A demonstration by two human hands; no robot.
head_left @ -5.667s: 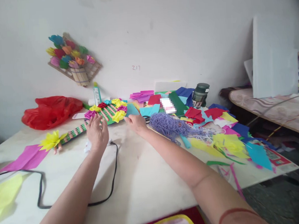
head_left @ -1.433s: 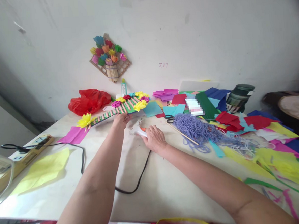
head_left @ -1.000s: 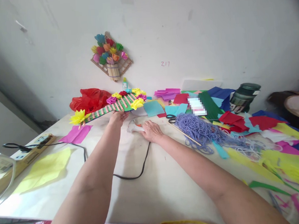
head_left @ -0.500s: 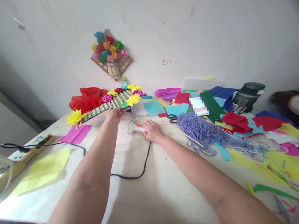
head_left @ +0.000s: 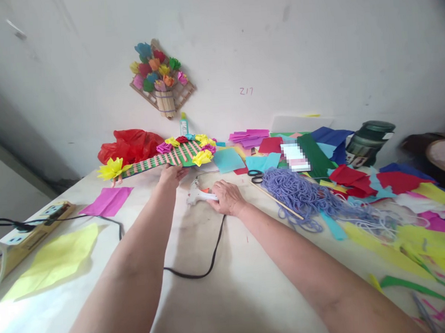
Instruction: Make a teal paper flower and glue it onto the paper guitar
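My left hand (head_left: 173, 173) grips the near edge of a green fan-shaped craft (head_left: 186, 152), which has pale stick strips across it and is held tilted over the table. Yellow, magenta, red and blue paper flowers trim its far and right edges, and a large yellow paper flower (head_left: 113, 168) sits at its left tip. My right hand (head_left: 227, 196) is closed around a white glue gun (head_left: 201, 196) resting on the tabletop, its nozzle end pointing left. From under that hand runs a black cord (head_left: 217, 257). The fingertips of my left hand are partly hidden behind the craft.
Purple yarn (head_left: 299, 189), black scissors (head_left: 255, 173) and a thin wooden stick (head_left: 275, 199) lie right of my hands, among coloured paper scraps. A dark jar (head_left: 370, 142) stands behind. At left are a power strip (head_left: 34, 231), yellow paper (head_left: 55, 262) and a red plastic bag (head_left: 131, 146).
The craft has come down slightly and sits flatter, with my left hand still on its edge. My right hand stays on the glue gun. The view has shifted a little.
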